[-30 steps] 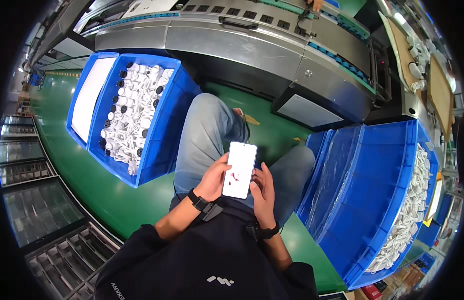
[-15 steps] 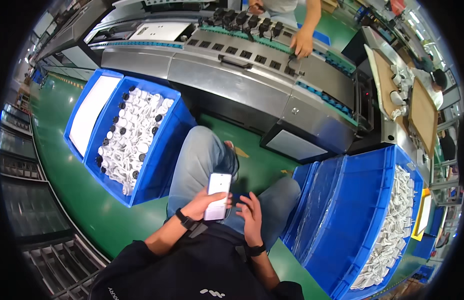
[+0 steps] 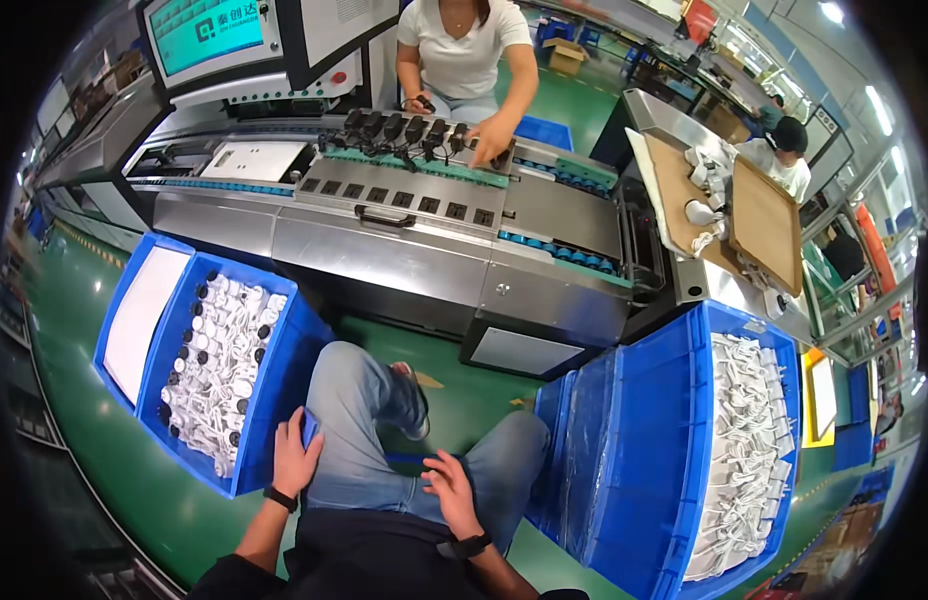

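Note:
My left hand (image 3: 297, 458) is beside my left thigh, near the blue bin of white parts. Its fingers are closed round a phone (image 3: 310, 428), of which only a narrow bluish part shows; its screen is turned out of sight. Over my lap, my right hand (image 3: 451, 490) is empty, with fingers apart and slightly bent. Each wrist has a dark band.
A blue bin (image 3: 274, 415) of white corded parts with black caps stands left. Blue crates (image 3: 649, 460) with white cables stand right. Ahead runs a metal conveyor (image 3: 384, 240) with black adapters (image 3: 394, 128); across it, a person's hand (image 3: 492, 138) reaches toward them.
My left hand has moved left with the phone, from over my lap to beside my thigh. The head view has tilted up, bringing in a monitor. The co-worker's hand has shifted toward the adapters.

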A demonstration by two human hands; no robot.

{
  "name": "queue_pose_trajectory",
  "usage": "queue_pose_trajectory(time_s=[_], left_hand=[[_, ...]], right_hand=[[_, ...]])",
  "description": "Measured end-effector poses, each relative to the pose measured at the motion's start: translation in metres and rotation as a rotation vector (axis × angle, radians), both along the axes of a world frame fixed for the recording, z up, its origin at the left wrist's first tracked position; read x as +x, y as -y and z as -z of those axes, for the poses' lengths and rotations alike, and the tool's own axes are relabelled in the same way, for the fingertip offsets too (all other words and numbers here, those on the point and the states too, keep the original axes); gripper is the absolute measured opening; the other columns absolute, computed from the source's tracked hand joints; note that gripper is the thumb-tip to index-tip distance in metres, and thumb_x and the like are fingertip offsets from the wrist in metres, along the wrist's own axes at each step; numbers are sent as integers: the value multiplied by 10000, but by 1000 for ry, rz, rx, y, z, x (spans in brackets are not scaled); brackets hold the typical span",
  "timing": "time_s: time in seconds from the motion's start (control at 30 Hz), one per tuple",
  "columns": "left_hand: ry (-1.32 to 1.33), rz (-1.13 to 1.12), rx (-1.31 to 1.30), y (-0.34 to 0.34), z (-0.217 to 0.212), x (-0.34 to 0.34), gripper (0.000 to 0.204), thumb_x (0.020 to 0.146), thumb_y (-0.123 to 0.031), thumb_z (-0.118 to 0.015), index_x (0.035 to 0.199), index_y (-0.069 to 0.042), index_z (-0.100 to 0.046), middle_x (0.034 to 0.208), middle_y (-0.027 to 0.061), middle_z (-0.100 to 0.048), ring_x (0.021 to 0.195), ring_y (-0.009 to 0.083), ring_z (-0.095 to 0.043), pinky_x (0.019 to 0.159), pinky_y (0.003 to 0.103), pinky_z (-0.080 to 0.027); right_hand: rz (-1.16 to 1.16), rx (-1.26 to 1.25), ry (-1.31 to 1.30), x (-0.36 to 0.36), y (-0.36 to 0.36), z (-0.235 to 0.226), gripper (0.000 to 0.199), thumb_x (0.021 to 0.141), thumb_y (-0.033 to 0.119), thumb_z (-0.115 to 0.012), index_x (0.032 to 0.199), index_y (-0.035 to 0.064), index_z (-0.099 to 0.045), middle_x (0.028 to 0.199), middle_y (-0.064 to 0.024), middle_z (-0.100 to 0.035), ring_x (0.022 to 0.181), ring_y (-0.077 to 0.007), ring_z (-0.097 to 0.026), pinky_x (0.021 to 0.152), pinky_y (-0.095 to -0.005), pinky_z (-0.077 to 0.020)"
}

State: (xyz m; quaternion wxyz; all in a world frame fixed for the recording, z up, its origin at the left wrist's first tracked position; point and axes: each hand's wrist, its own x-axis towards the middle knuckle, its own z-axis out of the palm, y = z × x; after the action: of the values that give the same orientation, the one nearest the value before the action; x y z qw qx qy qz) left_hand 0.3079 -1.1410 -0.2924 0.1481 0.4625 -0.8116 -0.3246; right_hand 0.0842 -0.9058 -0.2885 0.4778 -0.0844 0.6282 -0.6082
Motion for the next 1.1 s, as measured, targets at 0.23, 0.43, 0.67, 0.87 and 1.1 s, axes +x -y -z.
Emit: queue_pose_trajectory(time_s=[0.23,0.43,0.67,0.87,1.1], left_hand=[[46,-114,402,-20,-18,18,662,1041,-341,-566,1595,-72,-324,1441,301,-469,1308,411,-493,1138,429,-365],[-106,-121,705,-73,6,95,778,1019,-371,-629,1610,-35,-250,1529,286,-411,1449,416,-387,1204,450,-300],[61,51,823,-101,-45,130,853,989,-426,-673,1592,11,-256,1593,263,-359,1511,370,-323,1244,426,-241],[47,356,806,-117,-43,174,853,994,-498,-639,1531,84,-322,1570,258,-408,1502,354,-348,1234,422,-266],[315,162,1067,-136,-106,184,777,1018,-534,-561,1528,22,-376,1521,250,-467,1412,366,-463,1162,426,-367]], right_hand=[[-18,7,-2,-1,3,-2,508,1064,125,-556,1542,45,-402,1379,-113,-619,1125,-182,-649,898,-314,-548],[-34,3,10,4,0,0,494,1066,133,-559,1531,45,-419,1372,-107,-624,1124,-181,-649,893,-311,-545],[-20,2,-1,4,2,-4,470,1048,140,-597,1489,33,-474,1339,-100,-657,1105,-176,-660,897,-301,-540],[-264,8,-328,9,5,-5,390,1006,159,-668,1366,27,-598,1207,-90,-739,1033,-161,-704,883,-300,-554],[-318,35,-360,13,7,-1,346,987,171,-685,1297,24,-639,1172,-95,-760,1033,-184,-725,894,-306,-556]])
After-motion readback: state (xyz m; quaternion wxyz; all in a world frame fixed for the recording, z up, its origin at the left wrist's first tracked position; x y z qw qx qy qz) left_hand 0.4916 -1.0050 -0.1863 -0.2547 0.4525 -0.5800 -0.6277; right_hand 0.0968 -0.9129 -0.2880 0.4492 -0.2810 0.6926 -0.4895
